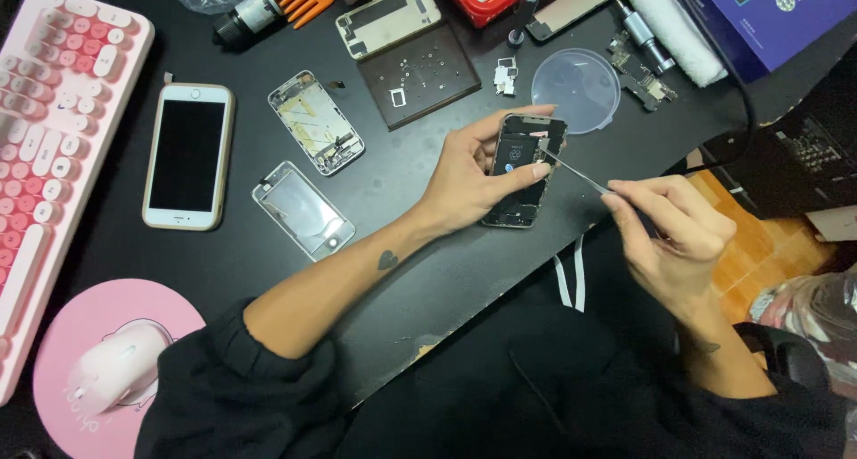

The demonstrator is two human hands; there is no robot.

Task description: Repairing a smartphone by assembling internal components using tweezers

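Left hand (469, 173) grips the opened phone (525, 169) above the desk edge, long axis running away from the body. Right hand (674, 236) pinches tweezers (576, 175) coming in from the right, tips at the phone's upper insides.

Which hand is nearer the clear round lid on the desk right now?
Left. The left hand, holding the opened phone, has its fingertips just below the clear round lid's edge. The right hand, gripping tweezers, sits further down toward the desk's edge.
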